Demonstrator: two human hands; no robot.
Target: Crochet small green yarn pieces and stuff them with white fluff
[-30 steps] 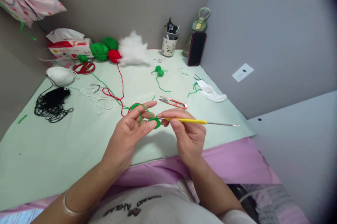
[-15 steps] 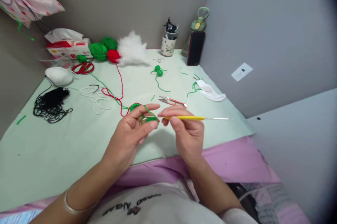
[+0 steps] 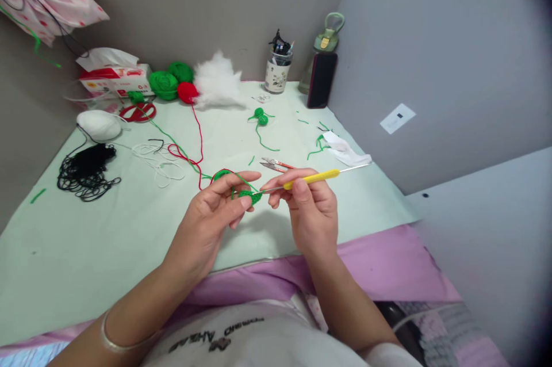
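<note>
Between the thumb and fingers of my left hand [image 3: 218,211] is a small green crochet piece [image 3: 251,197], partly covered by them. Green yarn runs over the left index finger to the piece. My right hand [image 3: 314,206] grips a crochet hook [image 3: 317,178] by its yellow handle. The hook's thin metal tip reaches the green piece; whether it sits inside a stitch I cannot tell. Behind the right fingers lie orange-handled thread snips [image 3: 276,164]. A small finished-looking green yarn piece [image 3: 261,118] with loose tails rests farther back.
Green yarn balls [image 3: 163,85], a red ball [image 3: 187,92] and white stuffing [image 3: 218,82] line the back. Black yarn [image 3: 88,168], white yarn [image 3: 99,125] and red scissors [image 3: 138,112] lie left. A pen cup [image 3: 278,75], phone [image 3: 322,80], bottle [image 3: 326,39] and white scrap [image 3: 345,149] stand or lie right.
The hook has tilted, its handle end rising and its tip pointing down left at the green piece. My right hand has turned slightly, and more of the green piece shows.
</note>
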